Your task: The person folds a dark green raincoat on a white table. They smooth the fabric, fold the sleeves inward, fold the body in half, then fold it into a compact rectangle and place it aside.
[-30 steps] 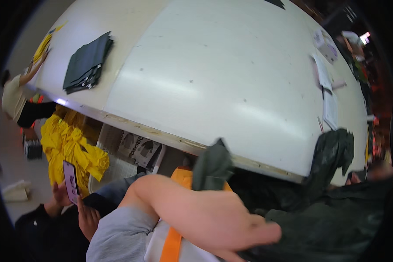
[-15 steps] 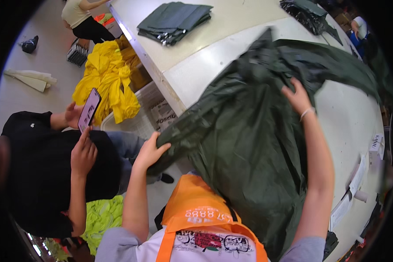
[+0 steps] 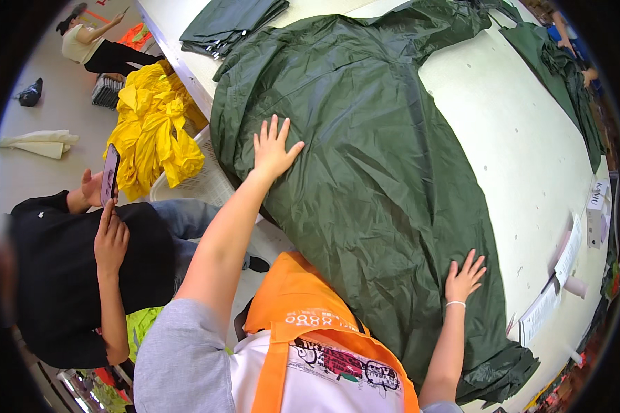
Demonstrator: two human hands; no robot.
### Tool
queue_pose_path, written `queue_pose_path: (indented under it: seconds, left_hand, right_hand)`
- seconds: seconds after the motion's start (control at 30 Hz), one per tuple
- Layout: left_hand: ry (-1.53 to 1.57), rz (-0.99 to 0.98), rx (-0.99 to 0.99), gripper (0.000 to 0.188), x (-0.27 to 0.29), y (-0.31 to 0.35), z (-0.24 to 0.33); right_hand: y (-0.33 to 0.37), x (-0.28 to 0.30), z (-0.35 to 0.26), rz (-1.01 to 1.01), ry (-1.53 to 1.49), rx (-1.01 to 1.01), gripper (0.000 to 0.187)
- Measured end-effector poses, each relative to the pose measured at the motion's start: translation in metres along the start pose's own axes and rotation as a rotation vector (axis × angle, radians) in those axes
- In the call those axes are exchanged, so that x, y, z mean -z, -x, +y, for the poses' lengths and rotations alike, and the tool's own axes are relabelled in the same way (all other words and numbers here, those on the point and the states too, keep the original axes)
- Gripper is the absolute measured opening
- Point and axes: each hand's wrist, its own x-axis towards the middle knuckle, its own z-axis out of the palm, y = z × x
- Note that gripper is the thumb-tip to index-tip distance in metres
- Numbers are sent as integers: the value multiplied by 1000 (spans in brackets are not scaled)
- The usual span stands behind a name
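Glossy dark-green crinkled fabric garment (image 3: pixel 372 172) lies beneath the left hand (image 3: pixel 273 150) and right hand (image 3: pixel 464 281), set well apart, splayed, gripping nothing, apparently to press it flat.

From my remote seat I see a dark green rain garment (image 3: pixel 379 151), thin, faintly glossy, creased throughout, spread broadly over the white table (image 3: pixel 523 151), near side overhanging its edge, lower-right corner bunched.

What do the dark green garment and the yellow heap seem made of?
Dark green garment: probably thin coated synthetic, semi-gloss, judging by its broad sheen and sharp creases. Yellow heap: likely thin synthetic cloth, softly shiny along its crumpled folds; plastic film possible.
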Motion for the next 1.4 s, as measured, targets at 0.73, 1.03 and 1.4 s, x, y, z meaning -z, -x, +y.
queue_pose_path:
  seconds: [0.73,1.03,1.4]
  left_hand:
    - [816,-145,586,76,29,-189,-133]
    - [626,162,192,55,-3,-266,-149]
    - [1258,953,138,54,229,-218,-52]
  right_hand:
    - [-29,6,-191,206,-79,338,72]
    - [-130,17,-128,195,34,378,62]
    - [-150,285,-218,828,-1793,202,82]
